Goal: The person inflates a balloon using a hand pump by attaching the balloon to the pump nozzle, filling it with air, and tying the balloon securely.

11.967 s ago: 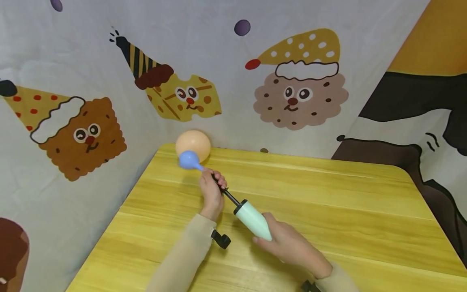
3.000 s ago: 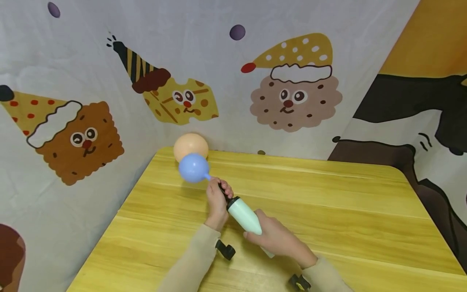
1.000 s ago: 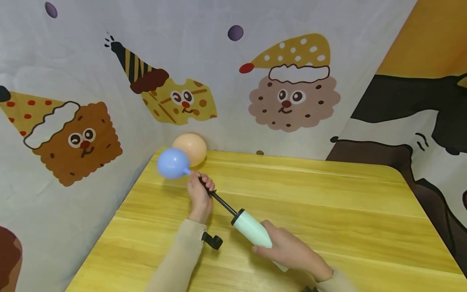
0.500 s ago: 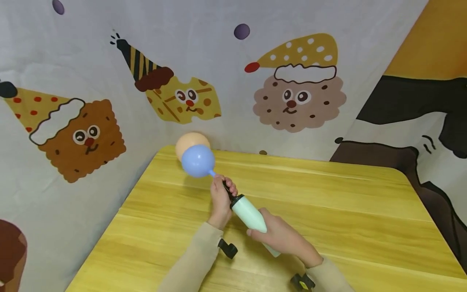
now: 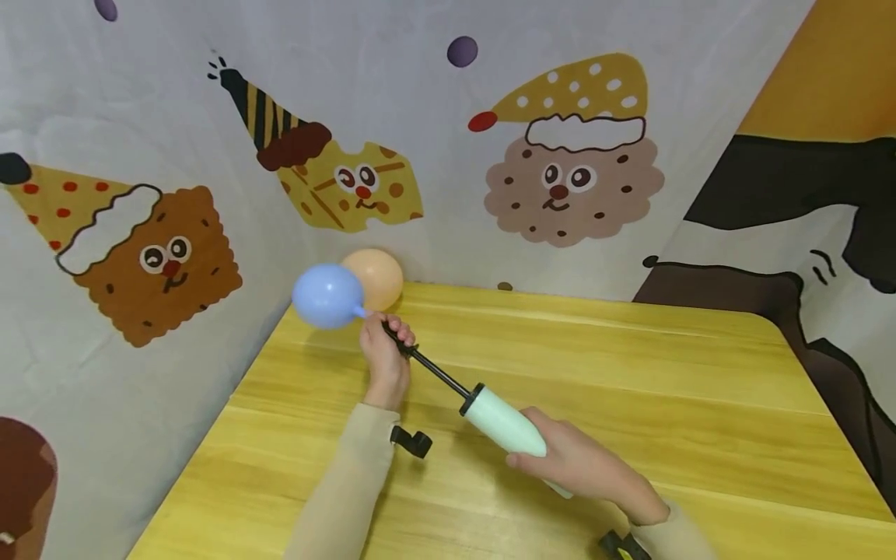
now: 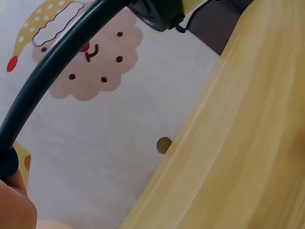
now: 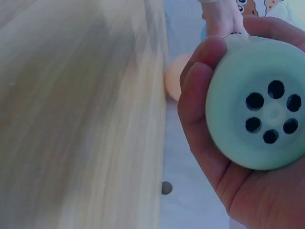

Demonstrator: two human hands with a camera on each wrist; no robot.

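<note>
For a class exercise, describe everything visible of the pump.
The pump has a smooth mint-green barrel, apparently plastic, a black collar, an extended black rod and black front end. Six round holes mark its rear face. It slants over the table; the right hand wraps the barrel, the left hand grips the front end. Any join with the blue balloon is hidden.

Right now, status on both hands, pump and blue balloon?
Left hand gripping black handle, right hand gripping mint pump; rod exposed between. Blue balloon inflated, neck at left hand. Peach balloon partly hidden behind blue; contact unclear.
</note>
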